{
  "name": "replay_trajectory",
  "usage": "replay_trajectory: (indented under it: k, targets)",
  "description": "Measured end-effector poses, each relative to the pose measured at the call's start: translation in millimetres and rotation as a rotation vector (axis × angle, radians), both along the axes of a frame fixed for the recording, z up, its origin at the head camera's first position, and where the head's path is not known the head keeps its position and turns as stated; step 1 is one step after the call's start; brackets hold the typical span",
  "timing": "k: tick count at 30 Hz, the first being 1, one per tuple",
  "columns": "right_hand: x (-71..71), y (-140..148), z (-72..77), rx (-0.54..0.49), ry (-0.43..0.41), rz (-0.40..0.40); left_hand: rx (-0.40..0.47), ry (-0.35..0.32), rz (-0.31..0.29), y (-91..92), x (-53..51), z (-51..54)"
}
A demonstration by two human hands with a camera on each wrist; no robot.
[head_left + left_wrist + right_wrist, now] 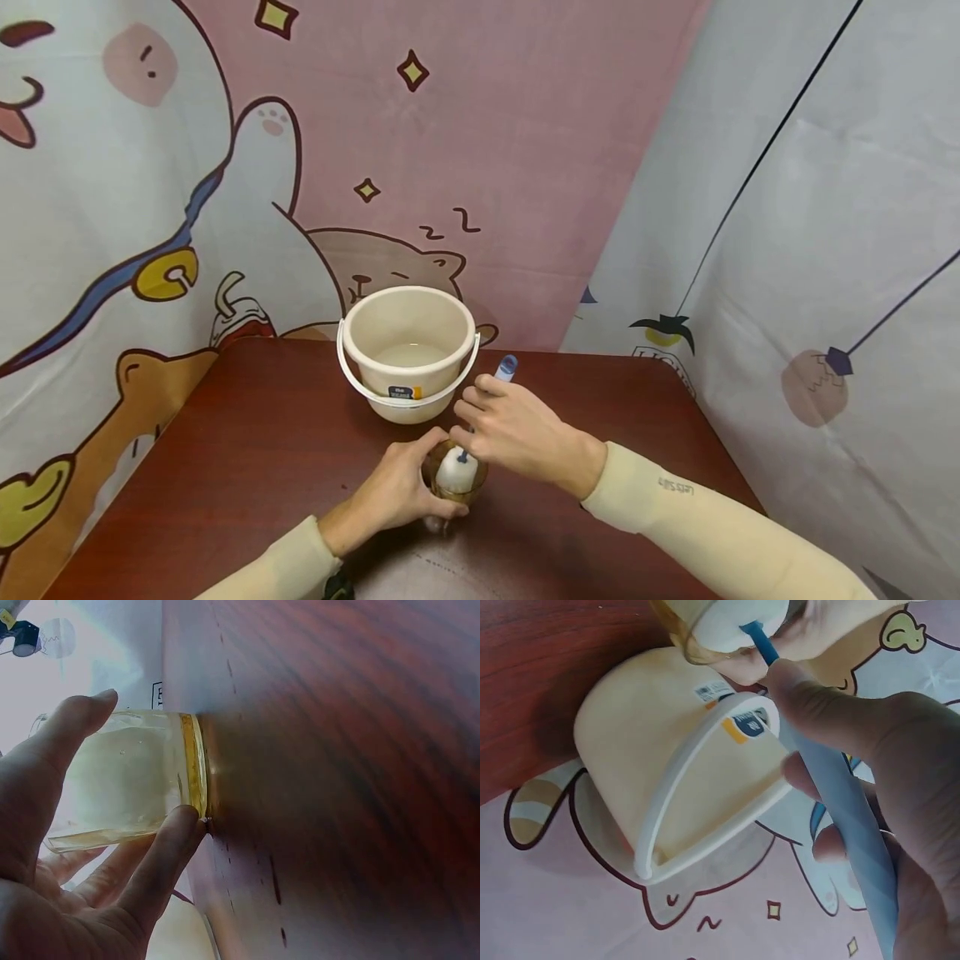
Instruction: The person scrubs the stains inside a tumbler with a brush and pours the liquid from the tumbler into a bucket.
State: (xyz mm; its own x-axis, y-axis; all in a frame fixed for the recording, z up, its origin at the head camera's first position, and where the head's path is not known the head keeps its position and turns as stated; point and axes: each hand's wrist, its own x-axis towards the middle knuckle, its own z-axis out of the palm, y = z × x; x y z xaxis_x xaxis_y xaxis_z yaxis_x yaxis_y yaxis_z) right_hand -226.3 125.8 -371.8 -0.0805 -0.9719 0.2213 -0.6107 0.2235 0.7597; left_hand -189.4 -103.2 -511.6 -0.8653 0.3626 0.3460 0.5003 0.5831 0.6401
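My left hand [401,486] grips an amber-tinted clear glass cup [191,761], thumb on one side and fingers on the other. In the left wrist view the cup's base is at or very near the tabletop; whether it touches, I cannot tell. Inside the cup sits the white sponge head [454,472] of a cup brush. Its blue handle [847,817] slants up out of the mouth, and my right hand [517,429] is curled round it. The handle's tip [507,365] sticks out above that hand.
Just behind the hands stands a cream bucket [408,379], its white handle [671,780] lowered at the front. A little water appears to lie in its bottom. The reddish-brown table [247,450] reaches back to a cartoon-printed cloth [510,167].
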Motion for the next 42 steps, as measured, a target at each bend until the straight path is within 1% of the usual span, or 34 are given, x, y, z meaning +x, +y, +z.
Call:
replay_trajectory:
  k: [5,9,14,19,23,29,34,37,42]
  targets:
    - [4.3,-3,8.4,-0.028,0.021,0.021,-0.014,-0.02,0.02,-0.4,0.8,1.5]
    - [7.2,-7,11.5,-0.026,0.043,0.025,-0.009,-0.03,0.016,-1.7,1.0,2.3]
    - [6.6,-12,5.8,-0.009,0.057,0.029,-0.009,-0.032,0.01,-3.0,1.3,1.8]
    - [4.7,-17,-2.7,0.008,0.04,0.045,-0.017,-0.018,0.013,-2.4,1.5,0.3]
    - [5.2,-18,-3.5,0.017,0.031,0.035,-0.033,-0.003,0.02,-1.7,2.5,-0.6]
    - [6.6,-17,3.6,0.047,0.063,0.005,-0.029,-0.03,0.018,-1.7,3.8,1.0]
    - [5.8,-16,12.5,0.084,0.076,-0.014,-0.032,-0.02,0.016,-1.8,2.3,1.8]
    - [4.3,-16,17.7,0.091,0.068,-0.02,-0.031,-0.018,0.016,-1.5,1.7,1.5]
    - [0.9,-14,25.6,0.097,0.012,-0.045,-0.017,-0.016,0.015,-1.1,0.8,0.4]
